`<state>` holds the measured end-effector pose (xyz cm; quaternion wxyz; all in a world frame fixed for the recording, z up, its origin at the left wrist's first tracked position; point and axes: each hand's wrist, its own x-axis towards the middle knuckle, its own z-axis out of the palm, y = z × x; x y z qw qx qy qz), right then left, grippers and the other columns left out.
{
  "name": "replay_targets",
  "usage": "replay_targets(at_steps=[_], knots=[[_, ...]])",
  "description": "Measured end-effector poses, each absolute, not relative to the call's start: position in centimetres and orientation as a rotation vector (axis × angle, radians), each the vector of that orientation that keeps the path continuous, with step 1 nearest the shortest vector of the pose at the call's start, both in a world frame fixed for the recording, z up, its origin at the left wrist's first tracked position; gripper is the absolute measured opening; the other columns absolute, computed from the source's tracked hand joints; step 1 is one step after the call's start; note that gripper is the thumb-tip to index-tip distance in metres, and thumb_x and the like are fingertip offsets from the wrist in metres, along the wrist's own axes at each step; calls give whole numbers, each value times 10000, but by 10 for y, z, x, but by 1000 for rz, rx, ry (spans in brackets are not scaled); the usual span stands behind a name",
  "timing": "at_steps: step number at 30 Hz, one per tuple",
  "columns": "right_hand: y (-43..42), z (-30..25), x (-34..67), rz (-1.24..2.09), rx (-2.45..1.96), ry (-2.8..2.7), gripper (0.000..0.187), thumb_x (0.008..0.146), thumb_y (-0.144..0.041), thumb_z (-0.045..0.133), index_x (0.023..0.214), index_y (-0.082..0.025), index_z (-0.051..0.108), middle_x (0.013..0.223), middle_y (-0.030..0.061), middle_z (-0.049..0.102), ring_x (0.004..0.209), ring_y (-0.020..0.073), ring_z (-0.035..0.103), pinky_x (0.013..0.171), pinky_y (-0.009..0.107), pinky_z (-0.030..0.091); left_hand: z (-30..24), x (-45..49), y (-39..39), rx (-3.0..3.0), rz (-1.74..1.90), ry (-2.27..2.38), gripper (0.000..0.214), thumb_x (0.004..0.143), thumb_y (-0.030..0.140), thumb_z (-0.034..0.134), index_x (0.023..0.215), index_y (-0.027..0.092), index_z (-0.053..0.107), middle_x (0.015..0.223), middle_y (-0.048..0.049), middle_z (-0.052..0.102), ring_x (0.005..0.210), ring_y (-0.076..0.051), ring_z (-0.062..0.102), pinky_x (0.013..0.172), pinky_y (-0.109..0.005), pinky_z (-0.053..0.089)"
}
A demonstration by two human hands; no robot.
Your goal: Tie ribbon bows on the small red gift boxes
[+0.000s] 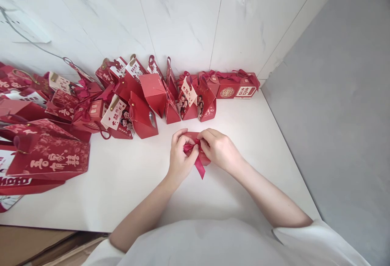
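Observation:
A small red gift box (191,136) sits on the white table in front of me, mostly covered by my hands. Crimson ribbon (200,168) is gathered on top of it, with one tail hanging toward me. My left hand (180,154) pinches the ribbon at the left, thumb and fingers drawn together. From the other side, my right hand (221,148) has its fingertips closed on the ribbon near its middle. Whether the ribbon is in a full knot, I cannot tell, as fingers hide it.
Several red gift boxes (57,156) crowd the left of the white table (128,192). More stand in a row at the back, including ribboned boxes (231,89) by the tiled wall (183,18). A grey panel (341,115) borders the right. A cable (33,44) hangs at upper left.

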<state>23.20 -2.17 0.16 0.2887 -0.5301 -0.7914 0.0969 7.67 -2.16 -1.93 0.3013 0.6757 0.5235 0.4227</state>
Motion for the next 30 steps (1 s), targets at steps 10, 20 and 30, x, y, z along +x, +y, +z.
replay_targets(at_steps=[10, 20, 30], knots=[[-20, 4, 230, 169, -1440, -2182, 148, 903, -109, 445, 825, -167, 556, 784, 45, 571, 706, 168, 528, 616, 257, 415, -20, 77, -21, 1818, 1122, 1367, 92, 803, 139, 596, 802, 211, 539, 1233, -81, 509, 1258, -223, 487, 1015, -411, 445], [-21, 11, 234, 183, -1395, -2278, 207, 882, -62, 403, 912, -158, 583, 872, 71, 602, 780, 182, 556, 649, 260, 428, -21, 76, -21, 1821, 1121, 1360, 88, 811, 147, 596, 844, 217, 554, 1234, -75, 500, 1262, -219, 480, 1031, -412, 437], [-16, 2, 231, -30, -1452, -2269, 151, 865, -92, 425, 798, -181, 527, 777, 43, 571, 697, 177, 494, 604, 272, 363, -20, 76, -20, 1838, 1114, 1337, 85, 814, 147, 596, 823, 214, 544, 1235, -79, 500, 1242, -222, 497, 1022, -412, 442]])
